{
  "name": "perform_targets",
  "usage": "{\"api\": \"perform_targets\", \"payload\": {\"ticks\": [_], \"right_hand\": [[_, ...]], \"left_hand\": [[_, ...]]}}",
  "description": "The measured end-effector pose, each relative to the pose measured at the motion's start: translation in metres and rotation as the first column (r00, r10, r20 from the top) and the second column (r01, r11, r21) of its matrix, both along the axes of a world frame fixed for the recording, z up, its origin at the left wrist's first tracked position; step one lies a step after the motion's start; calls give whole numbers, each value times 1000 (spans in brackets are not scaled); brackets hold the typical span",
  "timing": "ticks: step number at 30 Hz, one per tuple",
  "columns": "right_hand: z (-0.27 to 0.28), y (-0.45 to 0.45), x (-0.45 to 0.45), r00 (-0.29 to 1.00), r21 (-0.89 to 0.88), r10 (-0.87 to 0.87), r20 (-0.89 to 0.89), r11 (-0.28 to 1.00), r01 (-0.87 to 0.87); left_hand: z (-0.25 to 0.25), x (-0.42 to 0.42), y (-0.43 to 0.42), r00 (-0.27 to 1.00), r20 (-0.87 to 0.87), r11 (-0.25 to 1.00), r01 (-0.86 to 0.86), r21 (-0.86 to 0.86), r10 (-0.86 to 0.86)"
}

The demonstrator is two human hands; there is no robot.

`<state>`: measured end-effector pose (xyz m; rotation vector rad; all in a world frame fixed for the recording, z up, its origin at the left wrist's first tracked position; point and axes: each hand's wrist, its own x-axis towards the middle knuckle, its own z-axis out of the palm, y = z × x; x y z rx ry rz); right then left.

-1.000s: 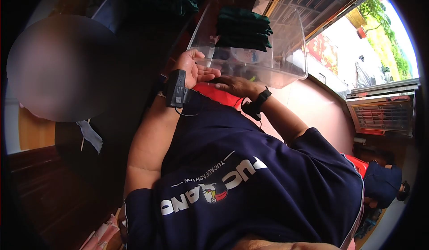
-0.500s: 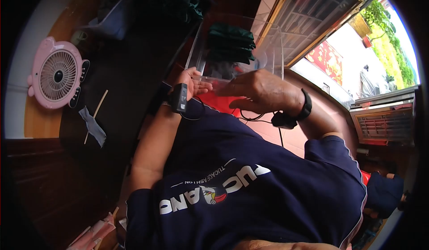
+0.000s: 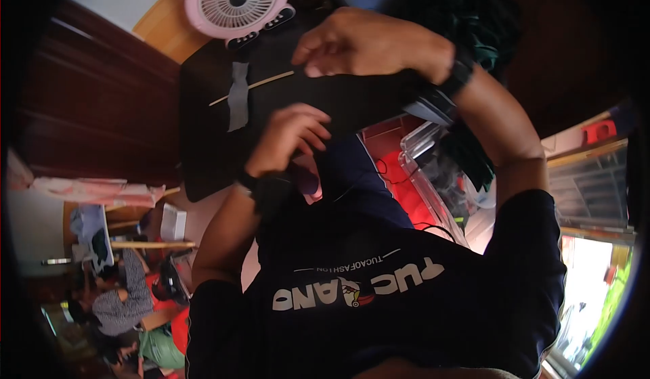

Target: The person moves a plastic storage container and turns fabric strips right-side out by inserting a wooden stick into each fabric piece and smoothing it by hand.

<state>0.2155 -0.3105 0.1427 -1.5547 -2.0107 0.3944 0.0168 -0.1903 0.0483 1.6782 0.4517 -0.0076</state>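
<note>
In the upper middle of the frame, right hand point(image 3: 372, 47) reaching leftward over the dark table point(image 3: 208, 159), wrist above the fingers' level, elbow bent out at the right. Fingers curled loosely, thumb below and a little apart, blurred by motion, with nothing visible between them. Fingertips right by the right end of the stick point(image 3: 273, 79); cannot tell touching from hovering.

Left of the frame's centre, left hand point(image 3: 288, 139), back up, forearm rising from lower left. Fingers half bent and slightly apart, pointing right, with nothing visible in their grasp.

At upper left, stick lying slantwise on the table, grey cloth point(image 3: 238, 98) across it, hiding part of its length. Just beyond, near the upper edge, pink fan point(image 3: 237, 7).

Between the two hands, a gap over the tabletop. Toward the left, table edge running down to a rounded corner, well apart from the fingers. To the upper right, dark green heap point(image 3: 481, 27) behind the right wrist; right of centre, past the near table edge, clear tub point(image 3: 433, 203) below the right forearm.
</note>
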Motion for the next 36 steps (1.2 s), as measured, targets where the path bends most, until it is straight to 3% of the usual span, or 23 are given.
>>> {"api": "perform_targets", "payload": {"ticks": [2, 4, 5, 7, 10, 12, 14, 17, 20, 24, 25, 29, 32, 35, 36], "right_hand": [[-27, 51, 4, 999, -3, 34, -39, 999, -34], [-53, 99, -2, 1000, -21, 2, 22, 1000, -1], [-61, 119, -9, 996, -137, -85, 30, 987, 88], [-74, 149, -25, 962, -368, -259, 85, 889, 272], [-95, 174, -48, 908, -496, -420, 10, 786, 369], [-119, 191, -63, 841, -241, -541, 26, 813, 530], [-134, 210, -70, 824, -253, -562, 67, 789, 559], [-142, 204, -69, 852, -127, -509, -121, 859, 495], [-141, 200, -59, 851, -61, -351, -391, 932, 357], [-138, 197, -54, 633, -148, -176, -754, 984, 96], [-131, 194, -57, 645, -127, -178, -743, 984, 125], [-127, 195, -57, 679, -230, -306, -667, 952, 203], [-127, 196, -65, 683, -233, -359, -636, 933, 274], [-130, 200, -76, 738, 28, -336, -585, 901, 433], [-129, 199, -80, 775, 69, -286, -564, 919, 389]], "left_hand": [[-3, -21, 51, 927, 167, 931, -353, 94, 335], [-17, -38, 118, 758, 135, 755, -651, 77, 639], [-24, -39, 142, 713, 92, 694, -698, 175, 695], [-39, -37, 173, 701, -36, 691, -690, 215, 712], [-46, -30, 189, 714, -97, 709, -652, 271, 694], [-44, -19, 179, 735, -102, 693, -571, 440, 671], [-45, -19, 177, 755, -93, 728, -580, 366, 649], [-55, -24, 194, 798, -91, 800, -580, 154, 596], [-46, -34, 189, 883, -57, 799, -448, -402, 466], [-35, -29, 187, 922, -20, 836, -359, -415, 386], [-35, -29, 190, 930, 27, 834, -316, -453, 368], [-45, -32, 200, 916, 175, 919, -317, -235, 361], [-53, -33, 195, 900, 162, 898, -359, -253, 405], [-44, -35, 189, 877, 170, 873, -391, -292, 450], [-45, -34, 188, 867, 168, 862, -409, -299, 469]]}}
